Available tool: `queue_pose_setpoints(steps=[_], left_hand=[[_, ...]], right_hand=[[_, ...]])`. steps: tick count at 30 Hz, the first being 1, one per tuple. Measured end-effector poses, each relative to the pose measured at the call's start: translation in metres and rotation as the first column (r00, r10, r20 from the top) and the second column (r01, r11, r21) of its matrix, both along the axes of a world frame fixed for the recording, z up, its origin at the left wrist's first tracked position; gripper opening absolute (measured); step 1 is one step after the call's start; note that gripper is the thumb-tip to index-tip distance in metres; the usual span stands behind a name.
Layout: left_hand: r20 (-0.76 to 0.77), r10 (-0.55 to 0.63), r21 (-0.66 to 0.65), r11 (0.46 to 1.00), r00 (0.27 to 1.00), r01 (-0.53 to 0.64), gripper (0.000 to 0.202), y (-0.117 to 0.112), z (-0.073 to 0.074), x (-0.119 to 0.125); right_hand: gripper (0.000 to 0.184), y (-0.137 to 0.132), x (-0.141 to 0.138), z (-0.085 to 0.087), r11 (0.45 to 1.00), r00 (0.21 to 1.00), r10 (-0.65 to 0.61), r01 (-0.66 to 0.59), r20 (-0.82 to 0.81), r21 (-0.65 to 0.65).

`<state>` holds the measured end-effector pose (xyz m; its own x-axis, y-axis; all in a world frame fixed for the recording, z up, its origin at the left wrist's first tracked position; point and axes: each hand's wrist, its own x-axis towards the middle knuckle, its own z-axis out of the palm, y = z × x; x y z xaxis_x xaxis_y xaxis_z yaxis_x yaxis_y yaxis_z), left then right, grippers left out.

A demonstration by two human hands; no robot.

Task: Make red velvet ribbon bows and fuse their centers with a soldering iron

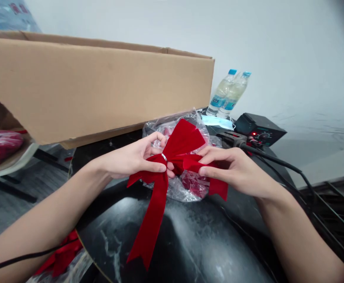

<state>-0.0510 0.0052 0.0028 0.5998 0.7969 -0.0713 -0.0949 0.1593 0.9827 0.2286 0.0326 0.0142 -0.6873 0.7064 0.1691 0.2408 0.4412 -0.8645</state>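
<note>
A red velvet bow point(184, 141), held just above a clear plastic bag point(172, 192), one long notched tail hanging over the edge of a black marble tabletop point(195, 243). Around its knot, a small silver band point(164, 157). Left hand point(133, 159) partly closed, thumb and fingers pinching the bow at the knot. Right hand point(231, 171) also partly closed, gripping the ribbon just beside the knot. Red pieces visible inside the bag. Beyond it, a blue face mask point(217, 122), two water bottles point(228, 94), and a black control unit point(260, 129) with a dial and a lit red lamp. To the left, a large cardboard box point(86, 88). Lower left, more red ribbon point(61, 255).
</note>
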Motion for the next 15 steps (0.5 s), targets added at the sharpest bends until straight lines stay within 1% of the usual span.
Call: queue_pose_setpoints(steps=[2,4,6,8,10,11,12,13,15], left_hand=[[0.052,0.066,-0.097,0.993,0.996,-0.061,0.038,0.001,-0.005,0.0],[0.07,0.121,-0.206,0.973,0.99,-0.104,0.029,0.001,-0.008,0.001],[0.091,0.128,-0.297,0.95,0.988,-0.096,0.018,-0.001,-0.011,0.002],[0.12,0.12,-0.329,0.941,0.985,-0.074,0.014,-0.003,-0.012,0.003],[0.158,0.141,-0.313,0.946,0.977,-0.086,0.013,-0.004,-0.013,0.004],[0.173,0.159,-0.299,0.949,0.972,-0.102,0.013,-0.004,-0.014,0.005],[0.185,0.181,-0.284,0.951,0.966,-0.124,0.014,-0.004,-0.015,0.006],[0.196,0.208,-0.268,0.951,0.958,-0.152,0.014,-0.004,-0.016,0.007],[0.214,0.259,-0.236,0.949,0.942,-0.208,0.017,-0.004,-0.017,0.01]], right_hand=[[0.011,-0.001,-0.001,-0.001,0.999,1.0,-0.026,0.026,-0.007,0.043],[0.012,-0.002,-0.001,-0.001,0.997,0.999,-0.047,0.047,-0.001,0.064],[0.013,-0.001,0.0,0.0,0.997,0.999,-0.05,0.048,0.018,0.063],[0.014,-0.002,0.004,0.003,0.997,0.998,-0.044,0.04,0.053,0.066],[0.012,-0.005,0.008,0.009,0.989,0.995,-0.092,0.087,0.04,0.121],[0.01,-0.008,0.01,0.013,0.975,0.989,-0.145,0.143,0.002,0.17],[0.007,-0.012,0.011,0.017,0.95,0.977,-0.204,0.213,-0.063,0.228],[0.005,-0.017,0.012,0.021,0.912,0.955,-0.259,0.29,-0.142,0.289],[0.009,-0.029,0.014,0.027,0.821,0.893,-0.354,0.439,-0.277,0.366]])
